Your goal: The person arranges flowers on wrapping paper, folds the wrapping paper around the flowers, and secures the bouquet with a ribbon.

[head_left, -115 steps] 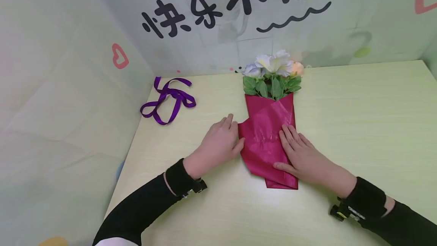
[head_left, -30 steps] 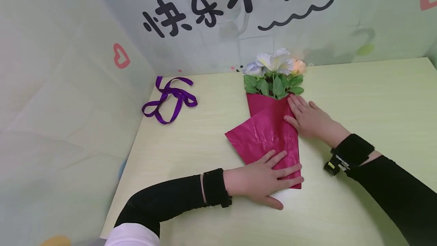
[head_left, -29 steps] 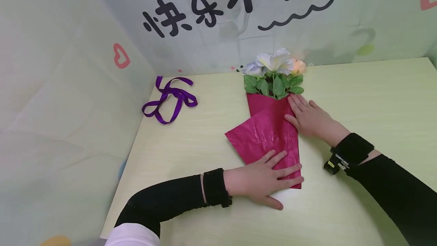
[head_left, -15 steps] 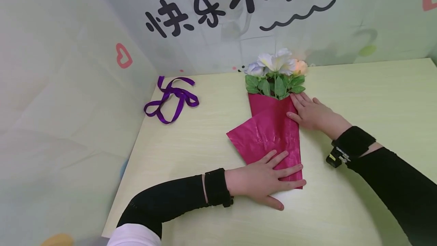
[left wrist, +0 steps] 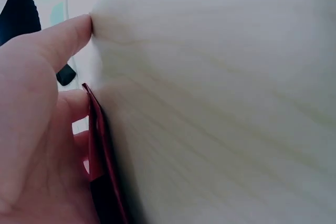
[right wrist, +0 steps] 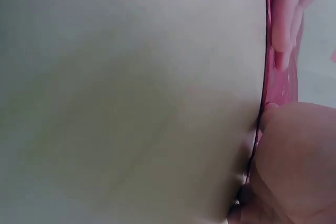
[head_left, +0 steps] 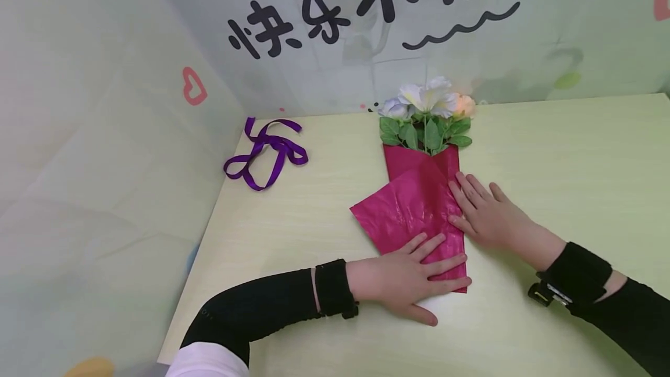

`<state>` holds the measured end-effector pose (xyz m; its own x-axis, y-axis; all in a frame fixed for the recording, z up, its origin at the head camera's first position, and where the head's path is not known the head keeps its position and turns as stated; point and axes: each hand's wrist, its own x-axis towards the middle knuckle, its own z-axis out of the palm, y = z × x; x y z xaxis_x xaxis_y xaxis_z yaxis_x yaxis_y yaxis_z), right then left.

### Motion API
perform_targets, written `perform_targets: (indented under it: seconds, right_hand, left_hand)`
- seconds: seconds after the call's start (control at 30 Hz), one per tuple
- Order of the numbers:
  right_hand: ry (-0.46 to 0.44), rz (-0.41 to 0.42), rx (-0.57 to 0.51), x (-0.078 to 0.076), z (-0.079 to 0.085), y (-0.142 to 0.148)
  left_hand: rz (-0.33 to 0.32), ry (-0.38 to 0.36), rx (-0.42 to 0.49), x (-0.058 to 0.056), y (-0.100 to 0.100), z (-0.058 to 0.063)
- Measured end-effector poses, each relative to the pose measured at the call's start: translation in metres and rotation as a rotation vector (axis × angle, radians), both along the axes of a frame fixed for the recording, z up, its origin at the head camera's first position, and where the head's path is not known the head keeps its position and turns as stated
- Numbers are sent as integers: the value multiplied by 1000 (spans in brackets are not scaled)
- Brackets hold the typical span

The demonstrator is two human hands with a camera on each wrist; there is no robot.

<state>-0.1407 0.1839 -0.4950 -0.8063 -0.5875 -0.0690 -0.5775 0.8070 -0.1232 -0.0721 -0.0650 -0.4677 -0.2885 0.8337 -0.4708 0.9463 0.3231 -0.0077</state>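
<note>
In the head view, the red wrapper (head_left: 405,191) is laid on the table (head_left: 565,167) just right of the frame's centre, its loose corner pointed toward the left. Its lower part is covered by the left hand (head_left: 404,281), whose fingers are spread straight over it rather than curled. At centre right, its right edge is touched by the straight fingers of the right hand (head_left: 492,220), which is also uncurled. White, lilac and peach flowers (head_left: 428,98) with green leaves (head_left: 431,132) are seen above the wrapper, at upper centre. A purple ribbon (head_left: 279,145) is looped loosely at left, well apart from both hands.
</note>
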Motion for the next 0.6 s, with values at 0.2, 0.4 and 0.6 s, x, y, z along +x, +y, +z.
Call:
perform_targets:
  seconds: [0.2,0.4,0.6]
  right_hand:
    - [-47,16,-50,12,-5,10]
    - [-46,21,-33,15,-5,18]
    - [-17,24,11,3,2,14]
  left_hand:
    - [1,-10,-13,-2,3,-5]
    - [-4,-2,-13,0,5,-3]
    - [4,1,-15,0,4,-2]
